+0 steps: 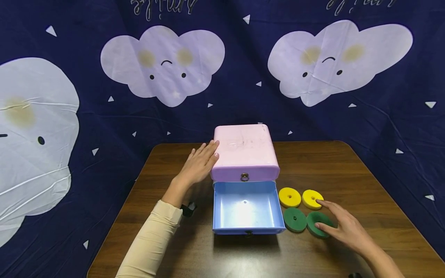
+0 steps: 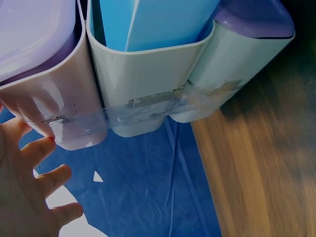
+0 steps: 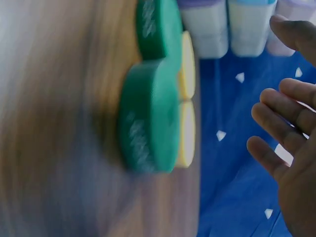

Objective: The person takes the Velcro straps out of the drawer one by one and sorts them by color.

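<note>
A small drawer unit with a pink top (image 1: 245, 144) stands on the table, its light blue drawer (image 1: 248, 230) pulled out, bare inside. My left hand (image 1: 198, 162) rests against the unit's upper left edge, fingers extended. In the left wrist view my left hand (image 2: 29, 173) touches the pink tier (image 2: 81, 103). Two yellow discs (image 1: 287, 193) (image 1: 309, 200) and two green discs (image 1: 294, 226) (image 1: 314, 218), each with a small centre hole, lie right of the drawer. My right hand (image 1: 347, 227) hovers over the right-hand pair, thumb and fingers spread, holding nothing.
The purple drawer (image 1: 222, 173) above the blue one is closed, with a ring pull (image 1: 245, 177). Clear tape (image 2: 138, 111) joins the tiers. A dark blue cloth (image 1: 243, 96) with cloud prints hangs behind the wooden table (image 1: 156, 247).
</note>
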Demonstrator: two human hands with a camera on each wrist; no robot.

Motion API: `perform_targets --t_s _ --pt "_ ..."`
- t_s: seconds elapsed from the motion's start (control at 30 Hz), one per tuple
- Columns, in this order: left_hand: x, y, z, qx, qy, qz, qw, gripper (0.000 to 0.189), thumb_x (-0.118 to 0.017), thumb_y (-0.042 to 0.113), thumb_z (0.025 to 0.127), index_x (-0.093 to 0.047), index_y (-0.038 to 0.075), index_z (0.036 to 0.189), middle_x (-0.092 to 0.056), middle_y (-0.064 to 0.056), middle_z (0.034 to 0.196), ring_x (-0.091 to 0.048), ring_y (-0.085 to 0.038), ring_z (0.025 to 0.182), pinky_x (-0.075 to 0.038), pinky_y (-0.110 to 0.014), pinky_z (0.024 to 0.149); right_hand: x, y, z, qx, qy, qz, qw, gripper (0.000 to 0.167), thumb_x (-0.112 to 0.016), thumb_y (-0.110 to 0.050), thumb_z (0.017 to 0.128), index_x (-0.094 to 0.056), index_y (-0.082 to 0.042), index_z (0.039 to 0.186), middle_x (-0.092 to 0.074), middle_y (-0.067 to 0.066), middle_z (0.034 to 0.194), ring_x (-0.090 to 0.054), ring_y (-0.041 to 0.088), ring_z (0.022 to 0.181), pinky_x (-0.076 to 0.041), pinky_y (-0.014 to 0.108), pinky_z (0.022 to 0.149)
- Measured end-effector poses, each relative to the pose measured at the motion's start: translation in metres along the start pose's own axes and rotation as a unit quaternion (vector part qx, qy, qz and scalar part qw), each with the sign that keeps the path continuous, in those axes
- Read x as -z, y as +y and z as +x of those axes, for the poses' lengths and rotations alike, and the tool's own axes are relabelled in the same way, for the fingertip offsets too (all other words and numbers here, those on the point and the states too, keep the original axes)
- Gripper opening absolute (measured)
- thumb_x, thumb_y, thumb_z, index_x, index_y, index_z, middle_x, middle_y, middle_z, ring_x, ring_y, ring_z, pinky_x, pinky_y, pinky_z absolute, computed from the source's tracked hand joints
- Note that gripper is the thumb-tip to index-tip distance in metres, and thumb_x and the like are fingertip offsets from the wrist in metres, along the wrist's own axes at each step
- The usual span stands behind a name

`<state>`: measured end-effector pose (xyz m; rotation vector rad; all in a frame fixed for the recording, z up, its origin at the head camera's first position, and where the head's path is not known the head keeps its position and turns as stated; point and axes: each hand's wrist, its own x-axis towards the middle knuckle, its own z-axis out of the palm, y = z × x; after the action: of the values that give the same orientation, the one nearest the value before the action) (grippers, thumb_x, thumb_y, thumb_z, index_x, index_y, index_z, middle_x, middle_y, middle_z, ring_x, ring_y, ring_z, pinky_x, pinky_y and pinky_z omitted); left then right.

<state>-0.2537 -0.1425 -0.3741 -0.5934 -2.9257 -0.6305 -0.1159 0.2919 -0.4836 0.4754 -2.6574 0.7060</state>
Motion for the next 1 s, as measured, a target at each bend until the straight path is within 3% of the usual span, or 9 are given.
perform_targets --t_s 0.1,0.17,0.3,0.43,0.7,0.87,1.0 --pt "0.0 0.0 0.0 0.001 0.0 0.001 1.0 0.054 -0.018 0.053 0.1 -0.013 0.036 0.151 -0.01 0.01 0.16 -0.011 -0.021 0.149 -0.004 -0.054 0.119 -0.001 -0.012 0.003 0.03 0.031 0.006 0.999 0.068 -0.085 -0.023 0.067 -0.057 -0.014 0.128 -0.062 0.007 0.12 -0.043 -0.011 0.116 -0.038 0.008 0.089" --pt "0.0 0.0 0.0 0.001 -0.001 0.001 1.0 0.054 -0.018 0.053 0.1 -0.013 0.036 0.151 -0.01 0.01 0.16 -0.011 -0.021 0.149 -0.004 -0.054 0.119 -0.002 -0.02 0.004 0.051 0.047 0.028 0.9972 0.067 -0.085 -0.018 0.065 -0.058 -0.014 0.127 -0.063 0.006 0.118 -0.034 -0.021 0.118 -0.026 -0.003 0.091" --pt "0.0 0.001 0.0 0.002 -0.002 0.0 1.0 0.054 -0.018 0.052 0.101 -0.013 0.036 0.151 -0.01 0.009 0.16 -0.011 -0.022 0.149 -0.004 -0.054 0.119 -0.001 -0.038 0.006 0.087 0.069 0.058 0.9921 0.066 -0.085 -0.009 0.063 -0.06 -0.011 0.124 -0.064 0.006 0.115 -0.038 -0.017 0.119 -0.024 -0.004 0.097" --pt "0.0 0.0 -0.001 0.003 -0.002 0.002 1.0 0.054 -0.017 0.053 0.1 -0.012 0.035 0.151 -0.009 0.009 0.16 -0.011 -0.022 0.149 -0.004 -0.054 0.119 0.001 -0.055 0.009 0.115 0.065 0.081 0.988 0.063 -0.084 -0.004 0.063 -0.061 -0.01 0.121 -0.063 0.003 0.116 -0.046 -0.009 0.118 -0.028 0.0 0.099" --pt "0.001 0.0 -0.001 0.002 0.001 0.001 1.0 0.054 -0.017 0.053 0.1 -0.012 0.035 0.151 -0.01 0.008 0.16 -0.011 -0.023 0.149 -0.005 -0.054 0.119 -0.011 -0.093 0.01 0.174 0.075 0.127 0.9736 0.056 -0.084 -0.004 0.063 -0.065 -0.013 0.115 -0.066 -0.001 0.106 -0.056 0.002 0.1 -0.038 0.005 0.091" --pt "0.0 0.0 -0.001 0.001 0.005 -0.001 1.0 0.054 -0.018 0.052 0.101 -0.013 0.035 0.151 -0.011 0.008 0.16 -0.013 -0.024 0.149 -0.005 -0.054 0.119 -0.03 -0.111 0.009 0.217 0.09 0.162 0.9585 0.046 -0.083 -0.008 0.067 -0.066 -0.012 0.11 -0.067 -0.002 0.099 -0.057 0.004 0.091 -0.043 0.007 0.083" --pt "0.0 0.0 -0.001 0.0 0.001 -0.001 1.0 0.054 -0.018 0.052 0.1 -0.012 0.036 0.151 -0.01 0.008 0.16 -0.012 -0.024 0.149 -0.004 -0.055 0.119 -0.044 -0.122 0.008 0.259 0.119 0.21 0.9351 0.031 -0.078 -0.011 0.076 -0.068 -0.008 0.105 -0.066 -0.003 0.091 -0.054 0.005 0.083 -0.045 0.012 0.073"
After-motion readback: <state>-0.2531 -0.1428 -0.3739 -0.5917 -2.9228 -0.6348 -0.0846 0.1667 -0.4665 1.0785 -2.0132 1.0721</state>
